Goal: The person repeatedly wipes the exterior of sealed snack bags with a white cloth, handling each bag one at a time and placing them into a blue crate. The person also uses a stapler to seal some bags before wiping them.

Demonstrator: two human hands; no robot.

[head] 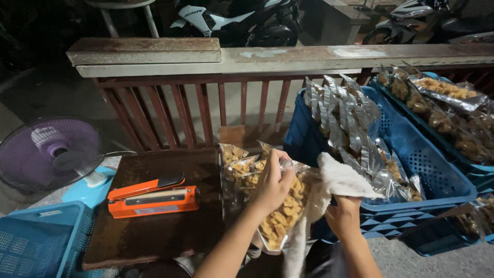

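My left hand [272, 183] grips a clear bag of yellow-brown snack pieces [285, 216] near its top edge, holding it in front of me beside the small table. My right hand [343, 215] is closed on a white cloth [342, 180], which lies against the bag's right side and hangs down below it. Two more filled snack bags [234, 159] lean behind the held one at the table's right edge.
An orange heat sealer [153, 195] sits on the dark wooden table [154, 237]. Blue crates [427, 170] at right hold several sealed snack bags [345, 113]. A purple fan [49, 152] and a blue crate [41, 242] stand at left. A red railing [180, 108] runs behind.
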